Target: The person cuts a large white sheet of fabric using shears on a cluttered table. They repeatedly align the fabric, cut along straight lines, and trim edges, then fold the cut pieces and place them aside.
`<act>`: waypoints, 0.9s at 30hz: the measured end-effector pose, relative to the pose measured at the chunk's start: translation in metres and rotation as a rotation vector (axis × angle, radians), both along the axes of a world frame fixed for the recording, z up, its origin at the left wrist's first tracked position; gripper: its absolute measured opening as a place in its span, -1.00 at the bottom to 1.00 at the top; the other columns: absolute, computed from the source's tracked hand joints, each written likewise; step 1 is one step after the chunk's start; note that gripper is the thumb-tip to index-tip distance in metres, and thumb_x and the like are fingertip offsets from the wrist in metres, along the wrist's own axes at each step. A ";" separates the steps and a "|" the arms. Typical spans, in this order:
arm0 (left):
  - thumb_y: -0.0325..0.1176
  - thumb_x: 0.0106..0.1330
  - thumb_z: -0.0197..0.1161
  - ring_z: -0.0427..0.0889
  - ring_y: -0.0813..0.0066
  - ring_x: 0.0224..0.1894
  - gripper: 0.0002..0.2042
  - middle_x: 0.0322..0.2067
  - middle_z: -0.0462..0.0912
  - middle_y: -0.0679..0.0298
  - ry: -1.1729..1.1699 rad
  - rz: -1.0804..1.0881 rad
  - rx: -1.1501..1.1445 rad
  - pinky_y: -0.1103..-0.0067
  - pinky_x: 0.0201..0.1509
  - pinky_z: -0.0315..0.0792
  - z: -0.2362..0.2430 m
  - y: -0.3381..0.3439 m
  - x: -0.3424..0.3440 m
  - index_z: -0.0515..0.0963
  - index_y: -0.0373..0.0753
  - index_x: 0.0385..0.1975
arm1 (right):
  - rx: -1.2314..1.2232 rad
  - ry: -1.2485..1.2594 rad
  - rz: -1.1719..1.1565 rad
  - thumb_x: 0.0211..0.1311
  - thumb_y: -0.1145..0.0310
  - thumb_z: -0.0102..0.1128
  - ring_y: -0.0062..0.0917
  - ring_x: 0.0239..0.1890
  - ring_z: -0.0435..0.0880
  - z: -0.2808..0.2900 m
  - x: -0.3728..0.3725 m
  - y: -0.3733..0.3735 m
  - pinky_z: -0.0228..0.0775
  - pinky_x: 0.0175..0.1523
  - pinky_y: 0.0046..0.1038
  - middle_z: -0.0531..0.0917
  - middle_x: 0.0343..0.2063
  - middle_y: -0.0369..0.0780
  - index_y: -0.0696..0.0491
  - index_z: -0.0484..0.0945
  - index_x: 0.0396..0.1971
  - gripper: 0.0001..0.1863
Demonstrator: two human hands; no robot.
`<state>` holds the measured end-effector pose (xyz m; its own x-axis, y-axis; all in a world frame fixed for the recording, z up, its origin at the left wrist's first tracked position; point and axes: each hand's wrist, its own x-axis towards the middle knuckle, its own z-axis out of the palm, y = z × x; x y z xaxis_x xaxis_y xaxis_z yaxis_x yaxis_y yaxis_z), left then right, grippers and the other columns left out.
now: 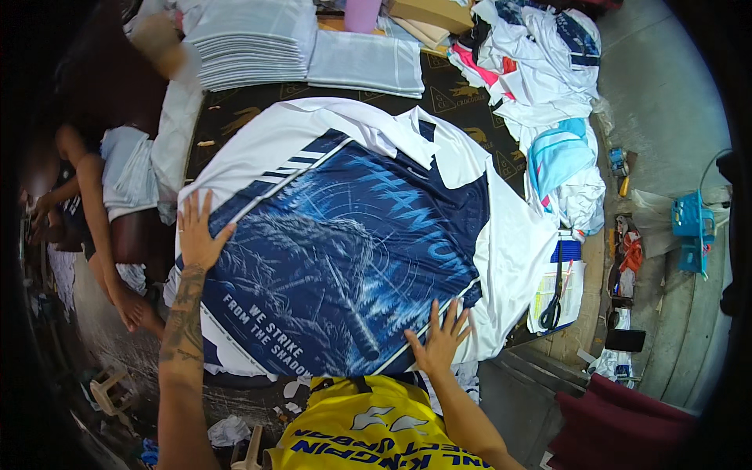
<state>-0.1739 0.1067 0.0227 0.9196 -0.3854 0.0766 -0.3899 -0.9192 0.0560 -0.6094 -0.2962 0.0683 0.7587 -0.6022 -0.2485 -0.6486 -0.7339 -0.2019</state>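
A navy and white printed shirt (352, 258) lies spread over the table, its white collar turned away from me and its lower edge toward me. My left hand (200, 235) rests on the shirt's left edge with its fingers apart. Near the lower right edge my right hand (440, 341) lies flat on the cloth, fingers spread. Neither hand grips anything. White sleeve fabric is bunched along the shirt's top and right side, with slight ripples across the printed middle.
A stack of folded pale cloths (252, 47) stands at the back, beside another folded cloth (364, 63). Loose white garments (540, 86) pile at the back right. Black-handled scissors (551, 315) lie over a paper sheet (574, 290). Another person's arm (98, 211) is at left.
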 end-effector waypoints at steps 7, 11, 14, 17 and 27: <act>0.54 0.38 0.12 0.00 -0.07 0.71 -0.01 0.68 0.07 0.01 -0.033 0.168 0.031 -0.13 0.69 -0.09 -0.013 -0.148 0.151 0.15 0.05 0.69 | -0.125 0.164 0.081 0.36 -0.36 0.26 0.22 0.63 0.07 -0.014 0.163 -0.174 0.04 0.60 0.23 0.25 0.56 0.15 0.05 0.30 0.60 0.02; 0.56 0.39 0.06 0.02 -0.10 0.70 0.00 0.69 0.04 0.00 -0.007 0.028 -0.014 -0.17 0.68 -0.11 -0.007 -0.204 0.192 0.11 0.06 0.70 | -0.310 -0.275 0.440 0.35 -0.16 0.40 0.19 0.61 0.16 0.024 0.213 -0.251 0.03 0.65 0.04 0.27 0.59 0.07 -0.11 0.31 0.62 -0.08; 0.41 0.49 0.10 0.01 -0.18 0.70 -0.07 0.68 0.03 -0.04 -0.115 0.043 -0.130 -0.24 0.67 -0.18 0.004 -0.174 0.108 0.01 0.08 0.73 | -0.169 -0.428 0.230 0.30 0.00 0.52 0.10 0.61 0.21 0.034 0.115 -0.252 0.03 0.65 0.00 0.32 0.57 0.06 0.00 0.32 0.59 -0.07; 0.13 0.60 0.13 -0.12 -0.20 0.72 -0.13 0.69 -0.09 -0.16 0.054 0.156 -0.253 -0.25 0.68 -0.33 0.017 -0.150 -0.077 -0.11 -0.07 0.74 | -0.191 -0.532 -0.308 0.38 0.10 0.48 0.11 0.61 0.19 0.025 -0.043 -0.267 -0.08 0.68 -0.03 0.29 0.54 0.23 0.29 0.23 0.56 -0.06; -0.20 0.32 0.45 0.54 0.19 0.24 -0.59 0.17 0.55 0.19 0.352 -0.540 -0.285 0.24 0.32 0.43 0.035 -0.285 -0.455 0.58 -0.17 0.12 | -0.046 -0.091 -0.155 0.24 0.44 0.50 -0.20 -0.28 0.67 -0.008 -0.206 -0.402 0.55 -0.08 -0.15 0.66 -0.32 -0.11 0.20 0.53 -0.06 -0.63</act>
<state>-0.6286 -0.1782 0.0576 0.5940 -0.8040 -0.0252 -0.7018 -0.5332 0.4724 -0.8152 -0.6982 0.0600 0.6737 -0.7231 -0.1526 -0.7355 -0.6361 -0.2332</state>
